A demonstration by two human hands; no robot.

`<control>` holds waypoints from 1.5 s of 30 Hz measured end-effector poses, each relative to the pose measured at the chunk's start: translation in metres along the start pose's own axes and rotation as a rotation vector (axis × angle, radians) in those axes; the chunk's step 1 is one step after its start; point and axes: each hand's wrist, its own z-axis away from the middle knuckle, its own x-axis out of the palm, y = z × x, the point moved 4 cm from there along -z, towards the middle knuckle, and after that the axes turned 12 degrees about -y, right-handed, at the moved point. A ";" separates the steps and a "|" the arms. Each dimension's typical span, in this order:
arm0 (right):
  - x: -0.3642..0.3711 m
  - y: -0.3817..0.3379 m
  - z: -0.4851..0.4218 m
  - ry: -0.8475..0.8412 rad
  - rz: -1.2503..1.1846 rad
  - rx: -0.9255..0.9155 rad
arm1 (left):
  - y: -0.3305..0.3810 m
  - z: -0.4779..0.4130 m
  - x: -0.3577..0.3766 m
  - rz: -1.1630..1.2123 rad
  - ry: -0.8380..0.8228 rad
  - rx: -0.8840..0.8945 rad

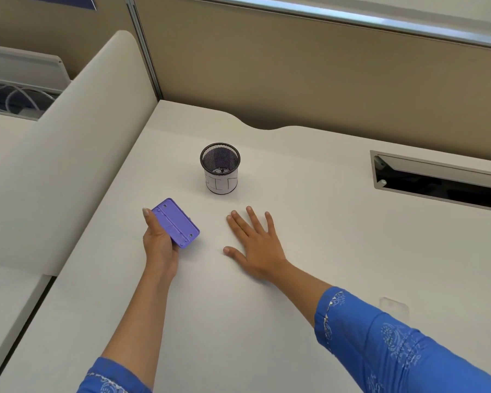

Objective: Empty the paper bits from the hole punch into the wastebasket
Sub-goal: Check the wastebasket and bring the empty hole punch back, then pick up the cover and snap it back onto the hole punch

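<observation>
Two blue patterned sleeves (394,347) enter from the near edge, one on each forearm, and both arms reach forward over a pale desk (309,228). The right hand (257,243) lies flat on the desk, palm down, fingers spread apart and holding nothing. Just to its left, with a strip of bare desk between them, the left hand (160,241) is closed around a purple hole punch (176,222), thumb along the punch's far-left edge and the other fingers hidden underneath. The punch is turned so its flat underside faces up toward the camera, tilted, with its lower right corner close to or touching the desk; which of the two cannot be told. Beyond both hands, roughly ahead of the gap between them and well clear of either, stands a small black mesh wastebasket (220,168), upright, with a white paper band around its lower half and some white scraps visible at the bottom inside. Farther off to the right of the right hand, a long cable slot (440,181) with a grey frame is set into the desk. A tan partition wall (309,80) rises behind the desk's far edge.
</observation>
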 end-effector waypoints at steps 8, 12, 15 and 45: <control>0.001 -0.013 -0.006 -0.042 -0.018 -0.072 | -0.004 -0.002 0.004 -0.005 -0.010 -0.001; 0.002 -0.011 -0.001 -0.018 -0.006 -0.116 | -0.004 -0.003 0.003 -0.009 -0.007 -0.007; -0.001 0.001 0.005 0.035 0.024 -0.066 | -0.003 -0.004 0.000 -0.022 -0.023 0.010; 0.047 0.142 0.308 0.090 -0.648 0.796 | -0.132 0.161 0.109 -0.038 -0.243 -0.333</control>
